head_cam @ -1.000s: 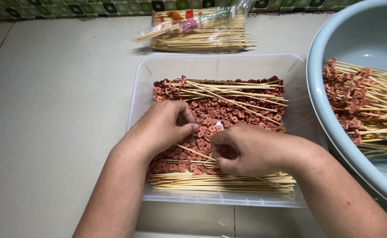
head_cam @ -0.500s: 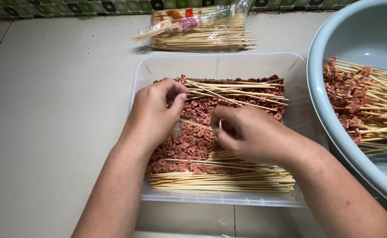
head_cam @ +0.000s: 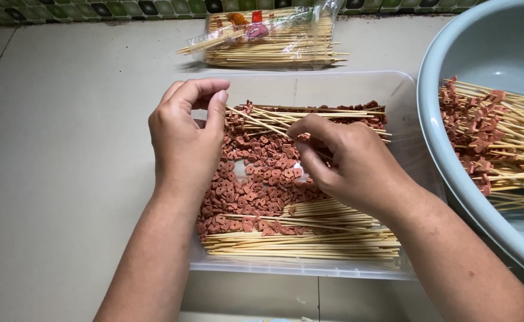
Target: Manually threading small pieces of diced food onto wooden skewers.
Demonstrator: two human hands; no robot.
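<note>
Left hand [head_cam: 184,140] pinched, contents hidden | right hand [head_cam: 339,161] pinching thin bamboo skewer [head_cam: 256,121], pointing ten o'clock | both over clear tray [head_cam: 357,89] of small reddish meat pieces [head_cam: 262,179] | skewer likely light, stiff, splintery; grip mid-shaft.

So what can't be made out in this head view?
- What the left hand pinches: its curled fingers hide it.
- The right hand fingertips' grip: covered by the hand's back.
- The grey basin: cut off by the right edge.
- The skewer bag print: too small.
</note>
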